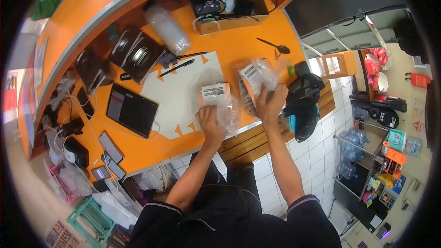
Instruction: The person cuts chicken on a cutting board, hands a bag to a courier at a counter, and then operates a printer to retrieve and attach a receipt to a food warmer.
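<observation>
Near edge of orange table [234,41] runs just below my hands; wooden bench [243,148] past it, lower centre. White sheet [177,94] spans gap between left packet [216,93] and tablet [132,110]. Left packet, bagged in plastic, mid-frame: fingers of my left hand [211,121] curled on its lower end; cannot tell if gripping. Right packet [253,72], also bagged, just beside: fingers of my right hand [272,102] bent over it, grip unclear. Cardboard box [248,21], upper centre, holds cables [218,5]. Floor tiles [312,149], lower right.
</observation>
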`<state>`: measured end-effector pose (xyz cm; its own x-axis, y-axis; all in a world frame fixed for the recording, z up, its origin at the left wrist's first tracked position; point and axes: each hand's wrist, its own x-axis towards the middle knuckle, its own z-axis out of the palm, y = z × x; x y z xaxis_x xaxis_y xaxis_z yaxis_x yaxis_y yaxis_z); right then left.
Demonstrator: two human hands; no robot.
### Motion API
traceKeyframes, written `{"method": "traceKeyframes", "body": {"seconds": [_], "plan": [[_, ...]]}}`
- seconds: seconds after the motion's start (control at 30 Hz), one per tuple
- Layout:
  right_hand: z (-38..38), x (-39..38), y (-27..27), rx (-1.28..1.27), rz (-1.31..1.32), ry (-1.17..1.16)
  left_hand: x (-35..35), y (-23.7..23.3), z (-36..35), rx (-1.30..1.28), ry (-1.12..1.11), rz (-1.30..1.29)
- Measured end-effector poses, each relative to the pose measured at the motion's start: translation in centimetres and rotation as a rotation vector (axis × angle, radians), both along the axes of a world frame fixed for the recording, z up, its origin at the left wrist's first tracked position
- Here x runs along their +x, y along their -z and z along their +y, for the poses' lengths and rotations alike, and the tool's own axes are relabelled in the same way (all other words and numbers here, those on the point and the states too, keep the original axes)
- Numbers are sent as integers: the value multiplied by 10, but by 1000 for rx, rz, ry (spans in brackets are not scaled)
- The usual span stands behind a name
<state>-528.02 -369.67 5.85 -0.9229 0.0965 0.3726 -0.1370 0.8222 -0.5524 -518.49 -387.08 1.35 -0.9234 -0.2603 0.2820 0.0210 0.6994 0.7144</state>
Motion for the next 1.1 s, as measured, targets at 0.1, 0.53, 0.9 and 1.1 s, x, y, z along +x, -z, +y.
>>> {"method": "traceKeyframes", "body": {"seconds": [0.1,0.53,0.9,1.1], "plan": [[1,2,-2,-27,25,-16,-1,-2,3,2,-19,36],[6,5,2,-553,-25,66,1,0,6,153,-51,30],[-75,120,-3,-190,-204,-295,67,-12,-41,1056,-377,-231],[-112,95,11,127,-375,-112,77,37,-27,1236,-226,-319]]}}
